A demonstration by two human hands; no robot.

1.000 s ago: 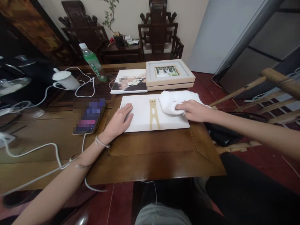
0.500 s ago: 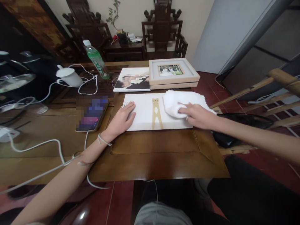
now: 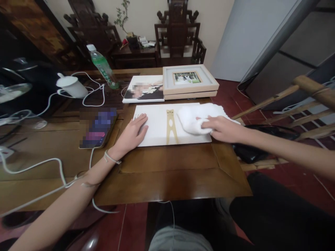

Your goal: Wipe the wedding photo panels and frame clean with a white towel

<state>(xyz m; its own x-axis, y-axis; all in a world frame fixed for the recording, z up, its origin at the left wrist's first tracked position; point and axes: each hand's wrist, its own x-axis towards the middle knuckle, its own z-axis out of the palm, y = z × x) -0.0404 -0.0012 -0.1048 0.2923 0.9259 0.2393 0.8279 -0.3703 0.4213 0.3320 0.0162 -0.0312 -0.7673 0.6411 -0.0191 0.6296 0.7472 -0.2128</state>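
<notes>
A white rectangular panel [image 3: 154,130] with a tan, wishbone-like figure [image 3: 171,126] down its middle lies flat on the wooden table [image 3: 167,181]. My left hand [image 3: 134,131] rests flat on the panel's left end, fingers spread. Over the right end, my right hand [image 3: 220,129] is closed on a bunched white cloth [image 3: 193,118], which lies against the panel and covers its right part. The fingertips of that hand are partly sunk in the folds. Just behind the panel are a photo book [image 3: 143,89] and stacked light-wood picture frames [image 3: 191,80].
A phone [image 3: 98,127] on a white cable lies left of my left hand. Farther back stand a green-labelled bottle [image 3: 104,68] and a lidded white cup [image 3: 72,85]. A clear cup [image 3: 34,120] lies at the far left. Beyond the table's right edge is a wooden chair [image 3: 293,104] with a black bag [image 3: 256,146].
The whole view has shifted slightly, so things appear a little farther left. My right hand and the cloth have moved slightly nearer to me over the panel. My left hand stays in place.
</notes>
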